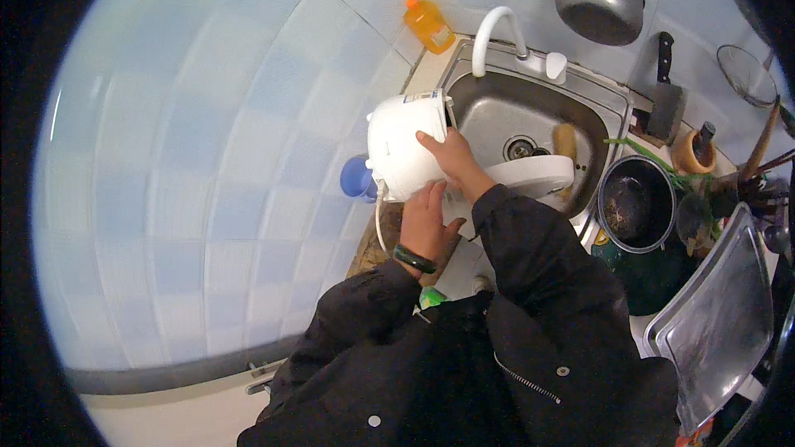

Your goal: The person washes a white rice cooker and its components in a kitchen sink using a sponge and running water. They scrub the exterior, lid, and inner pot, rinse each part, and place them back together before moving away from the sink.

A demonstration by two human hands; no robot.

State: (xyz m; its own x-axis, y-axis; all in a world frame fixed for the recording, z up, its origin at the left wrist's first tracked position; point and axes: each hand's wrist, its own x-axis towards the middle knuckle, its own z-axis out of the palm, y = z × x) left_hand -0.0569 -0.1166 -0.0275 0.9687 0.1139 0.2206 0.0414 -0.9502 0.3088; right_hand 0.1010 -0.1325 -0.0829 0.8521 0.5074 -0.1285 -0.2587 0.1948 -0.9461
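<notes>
A white rice cooker (404, 143) is tipped onto its side at the left edge of the sink. Its opening faces right, towards the basin, and its inside is mostly hidden. My right hand (456, 158) grips it near the rim, with the thumb across the outer wall. Lower down, the fingers of my left hand (425, 217) bear against the body. A white power cord (381, 223) hangs from the cooker. The white round part (531, 175) over the basin looks like its lid; my right forearm hides where it joins.
The steel sink (490, 105) has a white faucet (497, 28) and a brown object (564, 143) inside. A blue cup (357, 178) and orange bottle (430, 25) stand left. To the right are a dark pot (636, 205), a cleaver (667, 99) and a metal tray (714, 323).
</notes>
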